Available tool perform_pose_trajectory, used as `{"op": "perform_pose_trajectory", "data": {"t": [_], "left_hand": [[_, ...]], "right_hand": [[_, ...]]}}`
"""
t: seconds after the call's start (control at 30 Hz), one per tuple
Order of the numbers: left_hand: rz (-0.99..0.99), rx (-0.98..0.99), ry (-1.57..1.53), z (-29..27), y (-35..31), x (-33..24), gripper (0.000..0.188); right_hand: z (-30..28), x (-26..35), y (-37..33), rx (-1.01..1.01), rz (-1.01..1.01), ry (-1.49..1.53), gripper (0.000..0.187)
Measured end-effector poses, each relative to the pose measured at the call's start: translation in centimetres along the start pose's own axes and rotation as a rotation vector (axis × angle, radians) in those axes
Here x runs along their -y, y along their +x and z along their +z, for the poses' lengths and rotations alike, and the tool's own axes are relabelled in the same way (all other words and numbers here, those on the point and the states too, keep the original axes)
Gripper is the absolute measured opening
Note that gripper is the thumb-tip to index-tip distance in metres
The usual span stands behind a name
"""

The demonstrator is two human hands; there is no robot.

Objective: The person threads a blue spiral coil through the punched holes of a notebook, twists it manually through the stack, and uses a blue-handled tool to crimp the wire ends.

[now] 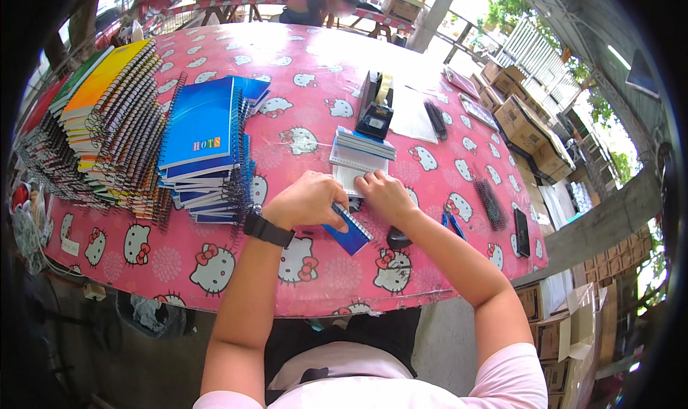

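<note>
My left hand (304,200), with a dark watch at the wrist, is closed on a small blue spiral notebook (350,235), tilted over the table's near part. My right hand (387,195) has its fingers bent and pressed together at the edge of a small white-paged pad (347,177); the fingertips are partly hidden. Just beyond it lies a short stack of small spiral notebooks (364,146). Behind that stack stands a black tape dispenser (375,104) with a roll of tape. A dark rounded object (398,238), partly covered by my right forearm, sits beside it.
Left stand a pile of large blue spiral notebooks (197,126) and taller stacks of yellow notebooks (107,75). Right are black spiral coils (490,204), blue-handled pliers (453,224) and a black phone (522,232). Cardboard boxes (527,126) stand beyond the pink patterned tablecloth (301,294). Another person (307,0) is far off.
</note>
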State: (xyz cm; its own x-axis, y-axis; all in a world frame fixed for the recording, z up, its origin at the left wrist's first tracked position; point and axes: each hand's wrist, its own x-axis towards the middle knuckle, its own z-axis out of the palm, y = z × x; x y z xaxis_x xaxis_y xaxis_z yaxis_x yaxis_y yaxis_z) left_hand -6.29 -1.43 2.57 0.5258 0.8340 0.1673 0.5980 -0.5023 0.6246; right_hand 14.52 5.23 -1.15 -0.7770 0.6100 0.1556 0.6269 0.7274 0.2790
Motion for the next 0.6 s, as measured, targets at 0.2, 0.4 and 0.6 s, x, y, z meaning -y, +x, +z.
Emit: {"op": "perform_pose_trajectory", "data": {"t": [0.2, 0.4, 0.6], "left_hand": [[0.061, -0.031, 0.025, 0.4, -0.4, 0.6, 0.031], [0.021, -0.011, -0.019, 0.1, -0.4, 0.5, 0.032], [0.047, -0.021, -0.006, 0.1, -0.2, 0.1, 0.033]], "right_hand": [[-2.0, 2.2, 1.8, -0.041, -0.033, 0.148, 0.019], [-0.2, 3.2, 3.7, -0.091, 0.086, -0.08, 0.018], [-1.4, 0.1, 4.9, -0.303, 0.263, -0.152, 0.016]]}}
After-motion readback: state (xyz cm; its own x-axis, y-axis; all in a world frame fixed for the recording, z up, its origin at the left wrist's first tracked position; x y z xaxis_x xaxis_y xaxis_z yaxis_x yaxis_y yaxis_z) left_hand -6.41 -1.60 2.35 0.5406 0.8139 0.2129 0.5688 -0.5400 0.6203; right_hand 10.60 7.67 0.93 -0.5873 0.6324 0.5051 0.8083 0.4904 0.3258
